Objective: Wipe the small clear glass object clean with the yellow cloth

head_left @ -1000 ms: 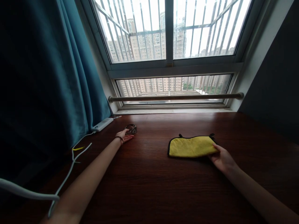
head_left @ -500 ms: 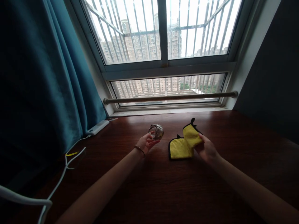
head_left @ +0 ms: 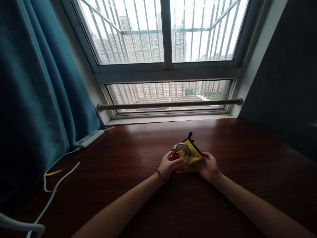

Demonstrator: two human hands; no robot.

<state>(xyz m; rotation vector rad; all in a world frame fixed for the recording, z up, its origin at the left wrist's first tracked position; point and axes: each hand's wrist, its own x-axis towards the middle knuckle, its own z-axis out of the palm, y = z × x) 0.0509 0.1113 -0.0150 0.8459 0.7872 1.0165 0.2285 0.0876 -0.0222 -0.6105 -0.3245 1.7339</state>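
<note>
A pair of glasses is pinched in the fingers of the left hand, raised just above the dark wooden worktop near its middle, so that a lens faces the cloth. The frame is too small and dim for its make to be told. Against it a yellow microfibre cloth, trimmed in black with a small hanging loop at its far corner, is gripped by the right hand; the cloth is folded and lifted at its far side, apparently so that it can be pressed to the lens, while its near part appears to rest on the worktop. The 2 hands are held close together, fingers closed on what they carry, with a thin bracelet seen at the left wrist.

Well apart, toward the worktop's far-left corner, a white power bank is laid beside the teal curtain, kept out of the hands' way. From it a white cable is trailed along the left edge toward the near side, with a yellow tie lying next to it. Along the far edge a metal rail is fixed below the barred window, through which daylight falls on the work.
</note>
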